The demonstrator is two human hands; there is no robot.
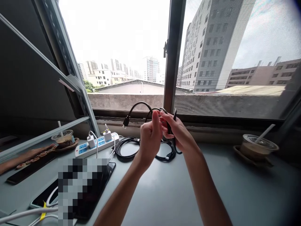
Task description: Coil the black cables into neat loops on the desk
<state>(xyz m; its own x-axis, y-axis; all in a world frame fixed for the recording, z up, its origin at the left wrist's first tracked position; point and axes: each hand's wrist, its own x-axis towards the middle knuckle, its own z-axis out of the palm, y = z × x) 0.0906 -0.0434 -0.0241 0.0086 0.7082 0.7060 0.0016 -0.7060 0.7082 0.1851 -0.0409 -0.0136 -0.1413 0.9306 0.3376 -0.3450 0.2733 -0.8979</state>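
Note:
A black cable [140, 103] is held up above the table in both my hands. Its free end arcs out to the left and ends in a black plug [126, 121] with a pale tip. My left hand [150, 135] is closed round the cable, thumb pointing up. Close beside it, my right hand [175, 128] has its fingers curled on loops of the same cable, and one loop hangs below the palm. Behind my hands, two coiled black cables lie on the table: the left coil [119, 153] and the right coil [170, 157], both partly hidden.
A white power strip [81, 152] with two plugged-in chargers stands left of the coils. Nearer are dark flat devices [94, 194], partly pixelated, and white cables [28, 214]. Lidded cups stand left [64, 139] and right [255, 146]. Another person's arm [28, 157] rests far left, beside a metal frame [90, 110].

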